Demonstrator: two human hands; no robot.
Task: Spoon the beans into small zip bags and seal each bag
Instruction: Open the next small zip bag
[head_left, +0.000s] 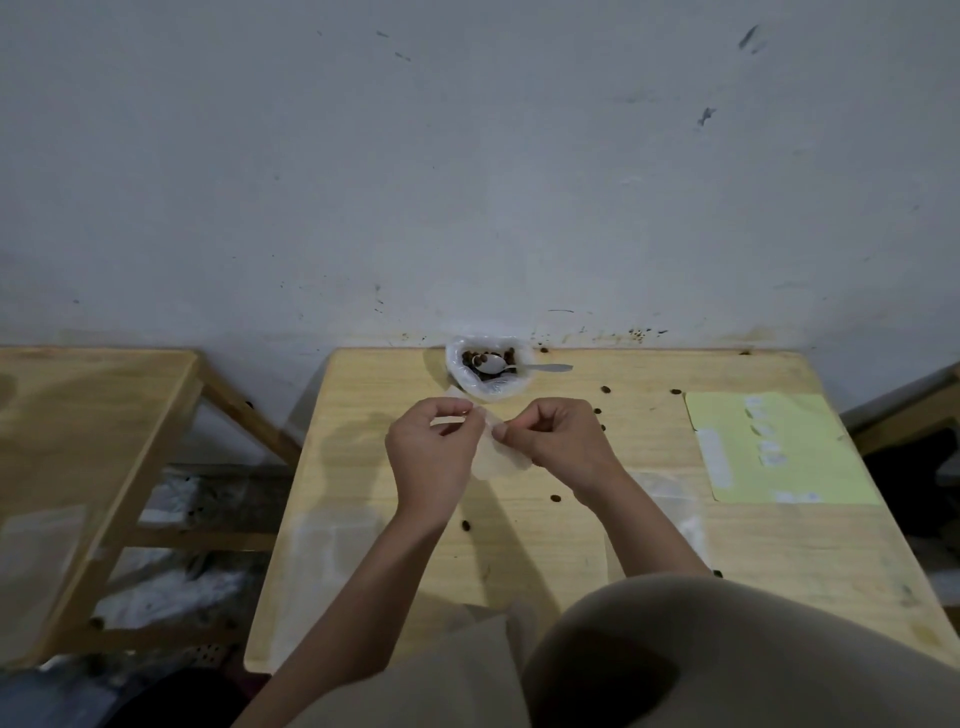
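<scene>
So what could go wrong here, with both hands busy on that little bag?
1. The left hand and right hand pinch only the top edge of the small zip bag, so the thin plastic might slip before it opens.
2. The spoon rests in the bean container with its handle sticking out over the rim; a bump could tip it.
3. Loose beans on the table could get knocked off.

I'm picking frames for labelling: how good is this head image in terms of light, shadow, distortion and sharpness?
Head view: dim, flat light; soft shadows of the arms fall on the table left of the left hand. Wide-angle bending curves the table edges. The spoon glints mildly. The clear zip bag pinched by both hands, right hand included, is faint and low-contrast.
</scene>
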